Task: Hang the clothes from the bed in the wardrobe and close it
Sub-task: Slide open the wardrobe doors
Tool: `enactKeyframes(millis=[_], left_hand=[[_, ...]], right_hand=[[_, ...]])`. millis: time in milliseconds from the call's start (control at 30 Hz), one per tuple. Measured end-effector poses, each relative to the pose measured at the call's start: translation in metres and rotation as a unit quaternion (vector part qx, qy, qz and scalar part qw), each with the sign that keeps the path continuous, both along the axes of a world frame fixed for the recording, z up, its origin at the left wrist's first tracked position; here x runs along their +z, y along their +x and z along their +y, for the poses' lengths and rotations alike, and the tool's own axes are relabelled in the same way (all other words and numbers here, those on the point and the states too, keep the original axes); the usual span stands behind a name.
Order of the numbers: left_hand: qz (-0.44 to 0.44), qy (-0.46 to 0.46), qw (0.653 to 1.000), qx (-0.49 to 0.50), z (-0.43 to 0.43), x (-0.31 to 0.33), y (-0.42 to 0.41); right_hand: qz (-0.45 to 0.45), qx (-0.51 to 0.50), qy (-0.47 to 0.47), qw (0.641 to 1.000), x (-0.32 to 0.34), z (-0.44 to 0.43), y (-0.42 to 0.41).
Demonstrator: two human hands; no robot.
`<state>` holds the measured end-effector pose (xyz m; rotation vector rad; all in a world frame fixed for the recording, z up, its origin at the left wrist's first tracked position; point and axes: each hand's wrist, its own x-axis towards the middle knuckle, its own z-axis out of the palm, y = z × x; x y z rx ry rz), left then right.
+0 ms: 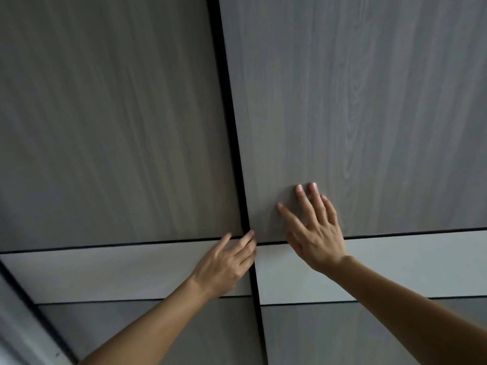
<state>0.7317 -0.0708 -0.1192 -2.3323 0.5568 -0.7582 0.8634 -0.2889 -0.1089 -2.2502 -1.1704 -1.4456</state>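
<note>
Doors of the wardrobe (369, 101), judged stiff, smooth and handleless, are pressed beside the central seam (233, 133) by the flat, spread right hand (319, 238) and touched at the edge by the loose-fingered left hand (226, 262).

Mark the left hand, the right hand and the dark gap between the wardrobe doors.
left hand (224, 262): head view, back of the hand.
right hand (320, 239): head view, back of the hand.
dark gap (233, 127): head view, upper stretch.
</note>
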Motion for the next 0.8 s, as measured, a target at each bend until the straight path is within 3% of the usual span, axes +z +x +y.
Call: enactKeyframes(millis=[400, 800], left_hand=[[0.023, -0.024, 0.994, 0.104, 0.084, -0.005, -0.061], [0.016, -0.017, 0.992, 0.122, 0.223, -0.002, -0.132]], right_hand=[[-0.041, 0.012, -0.062, 0.997, 0.006, 0.088, -0.042], [-0.046, 0.004, -0.092, 0.995, 0.015, 0.222, -0.113]])
